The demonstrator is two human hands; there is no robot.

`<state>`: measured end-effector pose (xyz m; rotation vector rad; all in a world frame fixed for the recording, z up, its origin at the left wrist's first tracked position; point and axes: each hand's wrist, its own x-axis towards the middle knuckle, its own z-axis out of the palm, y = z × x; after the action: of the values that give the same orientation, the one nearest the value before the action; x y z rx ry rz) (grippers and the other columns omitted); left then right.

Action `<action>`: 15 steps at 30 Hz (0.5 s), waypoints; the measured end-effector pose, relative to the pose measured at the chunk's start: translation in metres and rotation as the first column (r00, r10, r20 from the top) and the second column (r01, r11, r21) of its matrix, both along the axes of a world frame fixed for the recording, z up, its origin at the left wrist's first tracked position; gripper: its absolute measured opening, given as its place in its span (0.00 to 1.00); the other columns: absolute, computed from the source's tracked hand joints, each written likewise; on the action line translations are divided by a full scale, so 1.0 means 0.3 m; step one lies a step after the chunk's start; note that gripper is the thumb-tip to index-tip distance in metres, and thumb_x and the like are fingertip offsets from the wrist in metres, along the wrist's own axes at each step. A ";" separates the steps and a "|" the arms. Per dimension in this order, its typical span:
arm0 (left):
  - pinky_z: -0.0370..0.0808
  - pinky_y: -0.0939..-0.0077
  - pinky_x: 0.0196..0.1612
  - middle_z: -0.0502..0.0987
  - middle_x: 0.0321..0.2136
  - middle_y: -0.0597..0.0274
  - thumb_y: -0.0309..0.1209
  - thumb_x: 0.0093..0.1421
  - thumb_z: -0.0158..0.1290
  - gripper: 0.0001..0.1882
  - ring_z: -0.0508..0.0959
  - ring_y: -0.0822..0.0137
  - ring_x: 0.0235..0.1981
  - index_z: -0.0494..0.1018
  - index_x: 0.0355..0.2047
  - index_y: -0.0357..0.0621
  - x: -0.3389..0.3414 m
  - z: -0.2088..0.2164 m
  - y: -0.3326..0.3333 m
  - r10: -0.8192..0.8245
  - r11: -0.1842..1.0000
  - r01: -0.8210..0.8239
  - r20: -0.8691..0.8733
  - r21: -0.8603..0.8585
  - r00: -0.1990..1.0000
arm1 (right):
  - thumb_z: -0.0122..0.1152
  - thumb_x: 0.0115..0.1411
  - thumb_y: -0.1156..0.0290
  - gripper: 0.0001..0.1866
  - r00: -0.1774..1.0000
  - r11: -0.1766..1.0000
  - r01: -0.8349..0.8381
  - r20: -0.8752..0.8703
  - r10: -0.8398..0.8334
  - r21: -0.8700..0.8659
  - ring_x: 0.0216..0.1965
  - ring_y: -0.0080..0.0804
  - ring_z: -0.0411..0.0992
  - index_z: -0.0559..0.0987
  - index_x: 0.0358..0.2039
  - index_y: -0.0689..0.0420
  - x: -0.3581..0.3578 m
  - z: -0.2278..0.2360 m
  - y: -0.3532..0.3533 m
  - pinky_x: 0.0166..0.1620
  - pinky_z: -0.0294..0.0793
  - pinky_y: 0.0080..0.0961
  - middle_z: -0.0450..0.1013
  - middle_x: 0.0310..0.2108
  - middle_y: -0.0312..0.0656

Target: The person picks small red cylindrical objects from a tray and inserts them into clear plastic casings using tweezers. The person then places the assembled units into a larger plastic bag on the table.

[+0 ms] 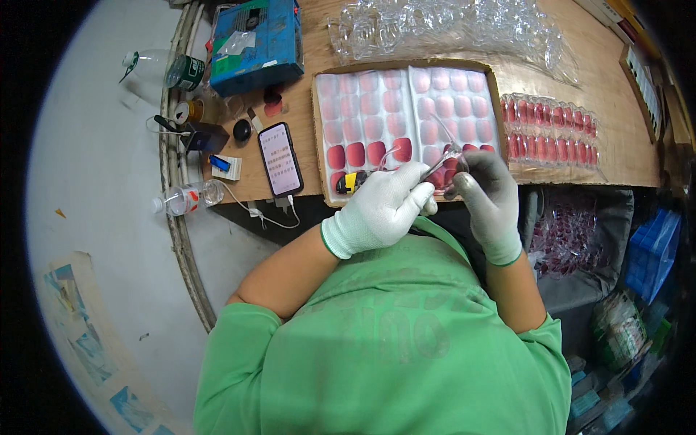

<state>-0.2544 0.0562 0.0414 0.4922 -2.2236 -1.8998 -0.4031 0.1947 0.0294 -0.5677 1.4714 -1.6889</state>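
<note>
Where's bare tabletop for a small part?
Bare wood right of the red-lens rows; a slim strip between phone and tray. Crowded: left of the phone, under the clear plastic pile, inside the tray.

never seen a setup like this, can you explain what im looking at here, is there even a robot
No robot: it's a person in a green shirt. The one picture comes from a wide camera worn on the head, looking down, so straight edges bend near the rim. Both hands wear pale gloves. The left hand and right hand together hold what looks like a pair of glasses. Beyond them on the wooden table is a shallow box with rows of pink-red lenses. A phone lies left of it, clear plastic pieces are piled behind.
</note>
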 end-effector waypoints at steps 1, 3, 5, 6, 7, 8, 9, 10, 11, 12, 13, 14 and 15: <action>0.79 0.72 0.37 0.82 0.27 0.55 0.27 0.71 0.46 0.09 0.84 0.64 0.31 0.72 0.42 0.31 0.006 0.004 0.002 0.003 1.000 -0.003 -0.006 0.015 1.000 | 0.61 0.66 0.73 0.09 0.990 0.987 -0.135 0.063 0.130 0.090 0.31 0.19 0.73 0.77 0.42 0.65 -0.027 0.019 0.009 0.38 0.75 0.20 0.76 0.32 0.36; 0.79 0.71 0.35 0.82 0.26 0.55 0.27 0.70 0.47 0.09 0.85 0.62 0.30 0.73 0.42 0.32 0.014 -0.001 -0.003 -0.004 1.000 0.004 -0.024 -0.027 1.000 | 0.62 0.66 0.70 0.09 0.986 0.976 -0.161 -0.023 0.166 0.147 0.28 0.17 0.70 0.79 0.36 0.65 -0.037 0.031 0.005 0.33 0.71 0.18 0.75 0.25 0.33; 0.79 0.71 0.35 0.82 0.26 0.55 0.27 0.70 0.47 0.08 0.85 0.61 0.29 0.73 0.42 0.33 0.016 0.016 0.000 -0.004 0.999 0.005 0.009 -0.049 1.000 | 0.62 0.66 0.71 0.09 0.988 0.978 -0.103 -0.095 0.122 0.184 0.26 0.16 0.68 0.79 0.33 0.64 -0.030 0.040 0.003 0.31 0.68 0.17 0.74 0.24 0.32; 0.79 0.71 0.35 0.82 0.25 0.56 0.27 0.70 0.48 0.08 0.85 0.62 0.29 0.73 0.42 0.34 0.017 0.011 0.008 0.022 0.997 -0.022 0.000 -0.069 1.000 | 0.62 0.66 0.71 0.09 0.986 0.977 -0.073 -0.132 0.100 0.198 0.26 0.15 0.67 0.79 0.32 0.64 -0.027 0.043 -0.002 0.30 0.66 0.17 0.73 0.23 0.31; 0.79 0.69 0.34 0.81 0.25 0.55 0.27 0.70 0.48 0.08 0.84 0.60 0.28 0.72 0.42 0.34 0.020 0.012 0.012 0.033 0.995 -0.033 -0.009 -0.089 0.999 | 0.62 0.66 0.71 0.09 0.984 0.974 -0.082 -0.140 0.114 0.213 0.26 0.15 0.67 0.80 0.31 0.64 -0.022 0.047 -0.003 0.30 0.65 0.17 0.73 0.23 0.31; 0.78 0.67 0.33 0.81 0.24 0.54 0.27 0.70 0.48 0.07 0.84 0.58 0.28 0.71 0.41 0.35 0.024 0.016 0.016 0.043 0.993 -0.045 -0.018 -0.110 0.999 | 0.62 0.66 0.72 0.09 0.981 0.969 -0.091 -0.148 0.127 0.228 0.26 0.15 0.66 0.80 0.31 0.64 -0.016 0.053 -0.002 0.29 0.65 0.17 0.72 0.22 0.31; 0.78 0.64 0.32 0.80 0.23 0.53 0.28 0.70 0.48 0.07 0.84 0.56 0.27 0.70 0.41 0.36 0.024 0.021 0.017 0.050 0.990 -0.054 -0.031 -0.128 0.998 | 0.62 0.65 0.72 0.09 0.978 0.965 -0.096 -0.159 0.138 0.245 0.26 0.14 0.65 0.80 0.31 0.64 -0.013 0.063 0.001 0.29 0.64 0.16 0.72 0.22 0.30; 0.78 0.64 0.32 0.80 0.22 0.54 0.28 0.69 0.49 0.06 0.83 0.56 0.26 0.71 0.41 0.36 0.024 0.033 0.015 0.059 0.994 -0.057 0.015 -0.092 0.998 | 0.63 0.65 0.72 0.09 0.976 0.956 -0.120 -0.144 0.163 0.267 0.25 0.15 0.66 0.80 0.31 0.65 -0.010 0.085 -0.002 0.29 0.65 0.17 0.71 0.22 0.31; 0.78 0.64 0.32 0.80 0.21 0.54 0.28 0.69 0.49 0.06 0.83 0.56 0.26 0.71 0.41 0.37 0.022 0.038 0.008 0.053 0.996 -0.051 0.025 -0.067 0.998 | 0.63 0.64 0.72 0.09 0.960 0.957 -0.137 -0.204 0.192 0.256 0.25 0.15 0.66 0.80 0.31 0.65 -0.015 0.094 -0.001 0.29 0.65 0.17 0.71 0.22 0.32; 0.78 0.64 0.32 0.80 0.21 0.54 0.28 0.69 0.49 0.06 0.83 0.57 0.26 0.71 0.41 0.37 0.021 0.042 0.001 0.047 0.998 -0.046 0.035 -0.041 0.998 | 0.63 0.64 0.71 0.09 0.939 0.956 -0.156 -0.263 0.221 0.247 0.25 0.15 0.66 0.80 0.32 0.66 -0.022 0.101 0.004 0.29 0.66 0.17 0.71 0.22 0.32; 0.78 0.64 0.32 0.80 0.21 0.54 0.28 0.69 0.49 0.06 0.83 0.57 0.26 0.71 0.41 0.37 0.021 0.045 -0.003 0.042 0.999 -0.041 0.044 -0.014 0.998 | 0.64 0.63 0.71 0.09 0.914 0.955 -0.175 -0.321 0.248 0.239 0.25 0.15 0.66 0.80 0.32 0.66 -0.027 0.110 0.004 0.30 0.66 0.18 0.72 0.22 0.33; 0.78 0.64 0.32 0.80 0.21 0.53 0.28 0.69 0.50 0.07 0.83 0.56 0.26 0.71 0.41 0.37 0.022 0.048 -0.003 0.054 0.998 -0.054 0.039 -0.013 0.998 | 0.66 0.61 0.73 0.08 0.893 0.958 -0.178 -0.371 0.254 0.226 0.26 0.16 0.68 0.80 0.33 0.66 -0.029 0.128 -0.001 0.31 0.69 0.19 0.73 0.23 0.36; 0.77 0.64 0.32 0.80 0.22 0.53 0.29 0.69 0.50 0.07 0.83 0.55 0.26 0.70 0.41 0.37 0.019 0.052 -0.002 0.061 0.998 -0.060 0.032 -0.012 0.998 | 0.66 0.60 0.73 0.08 0.897 0.963 -0.162 -0.374 0.236 0.217 0.26 0.17 0.69 0.80 0.33 0.66 -0.026 0.133 -0.004 0.31 0.70 0.20 0.74 0.23 0.37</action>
<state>-0.2488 0.0557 0.0571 0.5860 -2.2114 -1.8621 -0.4109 0.1936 0.0692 -0.9699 1.7619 -1.3099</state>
